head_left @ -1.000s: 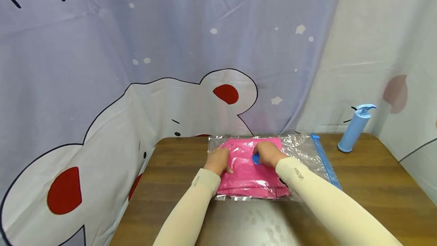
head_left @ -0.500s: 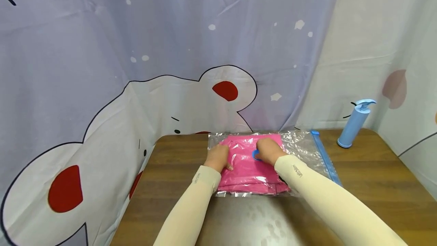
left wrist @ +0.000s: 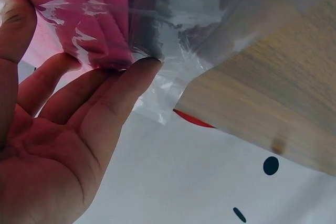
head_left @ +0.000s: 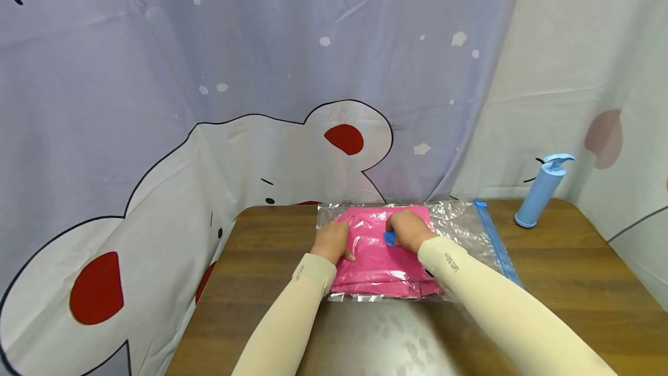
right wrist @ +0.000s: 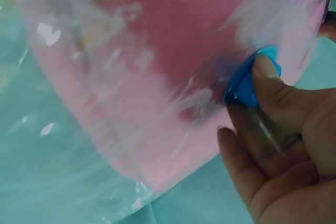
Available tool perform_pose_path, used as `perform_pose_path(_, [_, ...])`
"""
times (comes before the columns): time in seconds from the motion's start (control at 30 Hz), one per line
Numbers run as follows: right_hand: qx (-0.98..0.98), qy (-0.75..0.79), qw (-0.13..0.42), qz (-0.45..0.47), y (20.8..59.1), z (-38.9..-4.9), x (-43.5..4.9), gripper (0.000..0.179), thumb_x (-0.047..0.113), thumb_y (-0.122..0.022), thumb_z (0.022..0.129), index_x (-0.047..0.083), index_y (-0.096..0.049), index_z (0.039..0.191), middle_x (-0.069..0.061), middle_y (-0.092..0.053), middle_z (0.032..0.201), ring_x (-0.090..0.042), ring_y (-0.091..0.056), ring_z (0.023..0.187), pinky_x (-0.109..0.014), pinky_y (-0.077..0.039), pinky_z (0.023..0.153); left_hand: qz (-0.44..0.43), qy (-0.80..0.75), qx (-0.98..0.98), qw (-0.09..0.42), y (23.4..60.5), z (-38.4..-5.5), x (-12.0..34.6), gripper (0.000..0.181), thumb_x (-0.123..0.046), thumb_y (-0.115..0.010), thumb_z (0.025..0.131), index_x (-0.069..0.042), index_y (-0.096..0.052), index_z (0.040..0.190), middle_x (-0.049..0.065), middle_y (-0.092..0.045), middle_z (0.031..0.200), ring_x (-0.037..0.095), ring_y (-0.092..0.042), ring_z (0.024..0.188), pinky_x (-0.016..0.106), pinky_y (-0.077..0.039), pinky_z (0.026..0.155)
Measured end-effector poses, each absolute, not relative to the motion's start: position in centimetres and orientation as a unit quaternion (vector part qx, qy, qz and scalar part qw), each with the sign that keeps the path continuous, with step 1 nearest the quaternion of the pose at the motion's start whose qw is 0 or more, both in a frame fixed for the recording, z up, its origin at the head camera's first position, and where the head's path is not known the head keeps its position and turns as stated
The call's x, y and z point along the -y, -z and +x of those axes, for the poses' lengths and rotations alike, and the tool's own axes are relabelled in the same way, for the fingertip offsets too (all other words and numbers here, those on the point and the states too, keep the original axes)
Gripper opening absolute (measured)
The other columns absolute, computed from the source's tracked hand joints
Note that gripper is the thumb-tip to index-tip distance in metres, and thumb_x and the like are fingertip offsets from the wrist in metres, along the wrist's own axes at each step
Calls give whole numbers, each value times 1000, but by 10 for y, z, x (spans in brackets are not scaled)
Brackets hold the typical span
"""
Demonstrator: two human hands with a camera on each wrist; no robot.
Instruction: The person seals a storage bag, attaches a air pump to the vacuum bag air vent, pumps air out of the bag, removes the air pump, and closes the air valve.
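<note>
A clear plastic storage bag (head_left: 459, 228) with folded pink cloth (head_left: 383, 268) inside lies flat on the table. At the middle of its top side, my right hand (head_left: 410, 231) pinches a round blue valve cap (right wrist: 244, 85) between thumb and index finger; the other fingers are loosely bent below it. My left hand (head_left: 332, 241) rests on the bag's left part. In the left wrist view its fingertips (left wrist: 147, 64) press along the bag's side, with the fingers fairly straight and the thumb over the pink cloth.
A blue zip strip (head_left: 496, 242) closes the bag's right end. Further right stands a light-blue cylinder with a handle-like top (head_left: 541, 190), near the back edge of the wooden table (head_left: 261, 289). A printed curtain (head_left: 250, 62) hangs behind.
Both hands stay at the same spots on the bag. The right fingers shift slightly around the blue valve cap, which shows at a changing angle. The head view tilts a little.
</note>
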State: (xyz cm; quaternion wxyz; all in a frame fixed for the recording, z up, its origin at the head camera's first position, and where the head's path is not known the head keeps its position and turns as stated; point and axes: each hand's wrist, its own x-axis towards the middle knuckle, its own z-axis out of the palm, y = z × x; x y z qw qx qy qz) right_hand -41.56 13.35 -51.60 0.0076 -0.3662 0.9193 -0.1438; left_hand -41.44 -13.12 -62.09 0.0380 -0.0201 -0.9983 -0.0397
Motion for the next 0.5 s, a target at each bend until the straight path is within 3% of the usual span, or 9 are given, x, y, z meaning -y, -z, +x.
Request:
perform_pose_path(0.13, [-908, 140, 23, -395, 514, -420, -136, 36, -3, -92, 80, 2, -85, 115, -13, -87, 110, -31, -80, 102, -47, -67, 100, -19, 36, 998, 38, 622, -416, 133, 65, -61, -109, 50, -20, -82, 92, 5, -87, 101, 29, -83, 98, 52, -71, 86])
perform_pose_path(0.27, [-923, 150, 42, -352, 504, -415, -137, 48, 16, -94, 89, -4, -78, 130, -20, -85, 119, -38, -81, 113, -52, -65, 106, -21, 32, 999, 39, 624, -417, 134, 65, -63, -108, 49, -20, -81, 91, 5, -87, 101, 30, -84, 99, 51, -71, 84])
perform_pose_path(0.37, [-934, 151, 36, -320, 508, -419, -137, 36, 27, -90, 94, -3, -80, 112, -18, -85, 103, -36, -81, 98, -54, -67, 96, -18, 27, 999, 36, 622, -417, 133, 66, -62, -108, 49, -20, -82, 92, 5, -87, 102, 30, -84, 99, 51, -71, 83])
perform_pose_path(0.5, [-930, 154, 8, -333, 561, -457, -136, 25, 28, -87, 90, 11, -73, 77, -5, -73, 73, -24, -64, 67, -49, -60, 68, -17, 27, 999, 33, 621, -418, 131, 66, -61, -109, 50, -19, -82, 93, 5, -87, 102, 29, -83, 98, 51, -71, 83])
